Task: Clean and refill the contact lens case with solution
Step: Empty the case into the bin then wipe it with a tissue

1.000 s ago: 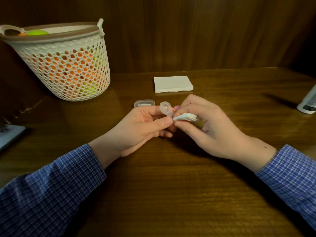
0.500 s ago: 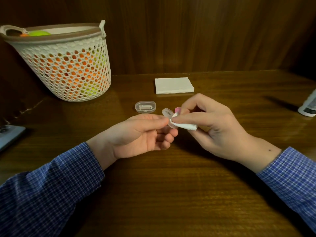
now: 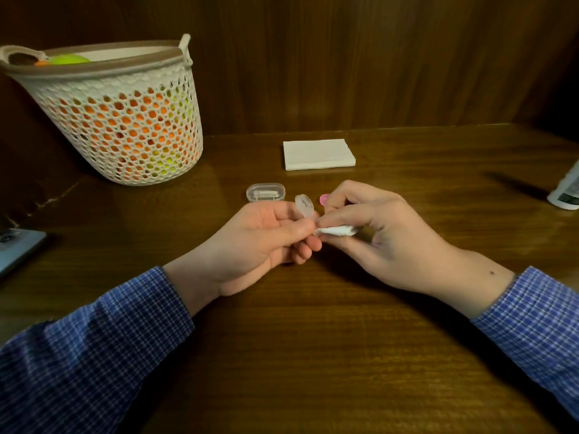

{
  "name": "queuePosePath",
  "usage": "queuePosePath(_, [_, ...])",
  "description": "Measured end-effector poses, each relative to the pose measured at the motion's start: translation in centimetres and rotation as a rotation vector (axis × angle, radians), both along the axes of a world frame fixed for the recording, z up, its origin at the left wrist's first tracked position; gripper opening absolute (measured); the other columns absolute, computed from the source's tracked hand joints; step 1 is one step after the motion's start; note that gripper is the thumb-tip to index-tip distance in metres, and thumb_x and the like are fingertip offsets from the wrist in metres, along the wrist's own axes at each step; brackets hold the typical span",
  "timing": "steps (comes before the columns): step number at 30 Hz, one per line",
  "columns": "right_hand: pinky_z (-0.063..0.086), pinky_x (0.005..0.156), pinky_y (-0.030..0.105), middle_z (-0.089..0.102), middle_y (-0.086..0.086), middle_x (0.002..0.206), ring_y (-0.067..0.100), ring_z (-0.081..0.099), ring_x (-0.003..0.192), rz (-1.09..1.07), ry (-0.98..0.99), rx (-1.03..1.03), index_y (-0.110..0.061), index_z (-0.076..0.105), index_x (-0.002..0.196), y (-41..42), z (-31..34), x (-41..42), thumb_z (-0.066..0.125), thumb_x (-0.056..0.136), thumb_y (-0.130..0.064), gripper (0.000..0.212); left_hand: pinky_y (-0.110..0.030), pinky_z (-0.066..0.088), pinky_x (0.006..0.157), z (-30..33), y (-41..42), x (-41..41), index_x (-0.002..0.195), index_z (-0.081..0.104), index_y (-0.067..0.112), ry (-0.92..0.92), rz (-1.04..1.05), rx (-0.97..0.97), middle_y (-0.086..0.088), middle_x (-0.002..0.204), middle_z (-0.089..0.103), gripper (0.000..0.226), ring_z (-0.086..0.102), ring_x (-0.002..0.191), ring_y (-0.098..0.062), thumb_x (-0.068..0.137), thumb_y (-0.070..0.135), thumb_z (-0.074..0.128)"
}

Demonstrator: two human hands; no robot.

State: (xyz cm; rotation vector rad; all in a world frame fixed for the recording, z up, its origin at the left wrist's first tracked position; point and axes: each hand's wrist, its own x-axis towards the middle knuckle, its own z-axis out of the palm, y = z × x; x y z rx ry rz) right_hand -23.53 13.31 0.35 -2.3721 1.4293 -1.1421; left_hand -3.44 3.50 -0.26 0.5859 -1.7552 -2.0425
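1. Centrally above the counter (image 3: 313,355): clear contact lens case (image 3: 304,207), pinched in left hand (image 3: 260,242) fingers, tilted up, open well facing up-left.
2. Right hand (image 3: 376,233) fingers closed on a twisted white tissue (image 3: 336,230), tip against the case's lower part, hidden there.
3. Behind: pink cap (image 3: 324,199) mostly covered by the right hand, small clear box (image 3: 265,192), napkin stack (image 3: 319,154).
4. Far left, mesh basket (image 3: 125,126); right edge, bottle (image 3: 567,192), cut off.

Both arms wear long sleeves, the left sleeve (image 3: 94,349) and right sleeve (image 3: 532,317), in blue-and-white fine check. The 2 cuffs end at the wrists. The left hand (image 3: 250,242) and right hand (image 3: 385,236) are bare.
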Motion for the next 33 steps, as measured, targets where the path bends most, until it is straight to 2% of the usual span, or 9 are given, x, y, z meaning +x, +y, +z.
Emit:
queuePosePath(6, [0.055,0.089,0.034,0.067,-0.006,0.098,0.013,0.064,0.097,-0.117,-0.096,0.085,-0.022,0.081,0.104,0.2,0.0,0.7,0.074,0.093,-0.022,0.013,-0.031,0.062,0.074,-0.3,0.5,-0.2,0.107,0.073,0.011,-0.055,0.156,-0.463,-0.006,0.090,0.078,0.017,0.075,0.079,-0.018,0.091,0.015,0.069])
queuePosePath(9, [0.054,0.085,0.028,0.068,-0.007,0.096,0.011,0.064,0.097,-0.148,-0.135,0.090,-0.023,0.081,0.102,0.4,0.2,1.0,0.076,0.091,-0.022,0.012,-0.035,0.065,0.074,-0.2,0.6,-0.1,0.108,0.073,0.014,-0.019,0.193,-0.570,-0.005,0.093,0.079,0.027,0.078,0.080,-0.020,0.084,0.026,0.070])
queuePosePath(15, [0.055,0.084,0.030,0.067,-0.008,0.096,0.012,0.064,0.097,-0.151,-0.142,0.073,-0.024,0.080,0.104,0.5,0.4,0.9,0.076,0.091,-0.022,0.014,-0.027,0.064,0.071,-0.1,0.9,0.0,0.112,0.072,0.026,0.076,0.197,-0.622,0.000,0.096,0.080,0.026,0.079,0.081,-0.018,0.085,0.021,0.071])
queuePosePath(19, [0.056,0.084,0.031,0.066,-0.006,0.097,0.011,0.064,0.094,-0.129,-0.063,0.033,-0.017,0.079,0.106,0.4,0.2,0.8,0.073,0.092,-0.020,0.015,-0.029,0.063,0.074,0.2,0.7,-0.1,0.110,0.075,0.023,0.008,0.178,-0.447,-0.008,0.096,0.080,0.025,0.078,0.083,-0.022,0.085,0.022,0.071])
queuePosePath(22, [0.054,0.075,0.030,0.063,-0.001,0.099,0.012,0.061,0.090,-0.155,0.033,-0.065,-0.012,0.078,0.107,0.3,0.4,0.2,0.073,0.092,-0.013,0.016,-0.030,0.060,0.074,1.2,0.6,-0.4,0.123,0.068,0.009,-0.016,0.109,-0.037,-0.016,0.101,0.077,0.042,0.075,0.087,-0.025,0.090,0.034,0.067])
queuePosePath(24, [0.055,0.074,0.033,0.062,0.001,0.102,0.015,0.061,0.091,-0.148,0.118,-0.094,-0.011,0.076,0.107,0.3,0.7,-0.3,0.071,0.092,-0.012,0.016,-0.030,0.059,0.070,1.8,0.5,-0.3,0.123,0.065,0.003,-0.030,0.059,0.197,-0.018,0.097,0.075,0.055,0.073,0.083,-0.023,0.086,0.044,0.061])
queuePosePath(27, [0.058,0.078,0.041,0.059,0.001,0.104,0.022,0.063,0.094,-0.067,0.200,-0.097,-0.010,0.077,0.106,0.3,0.7,-0.5,0.068,0.092,-0.014,0.017,-0.026,0.058,0.063,2.0,0.4,0.1,0.105,0.075,0.006,-0.077,0.016,0.266,-0.012,0.087,0.073,0.048,0.070,0.072,-0.016,0.087,0.048,0.061])
queuePosePath(30, [0.059,0.080,0.044,0.060,0.003,0.103,0.023,0.063,0.094,-0.047,0.214,-0.117,-0.009,0.078,0.105,0.3,0.5,-0.5,0.070,0.093,-0.012,0.015,-0.023,0.057,0.062,1.8,0.2,0.2,0.118,0.073,0.001,-0.087,-0.004,0.285,-0.012,0.088,0.074,0.050,0.069,0.072,-0.012,0.080,0.035,0.073])
queuePosePath(33, [0.060,0.081,0.044,0.062,0.004,0.104,0.023,0.065,0.094,-0.048,0.198,-0.122,-0.009,0.079,0.108,0.2,0.3,-0.3,0.069,0.094,-0.014,0.018,-0.024,0.058,0.069,1.7,-0.3,0.7,0.120,0.075,0.008,-0.074,-0.045,0.237,-0.014,0.096,0.076,0.049,0.071,0.078,-0.013,0.074,0.024,0.078])
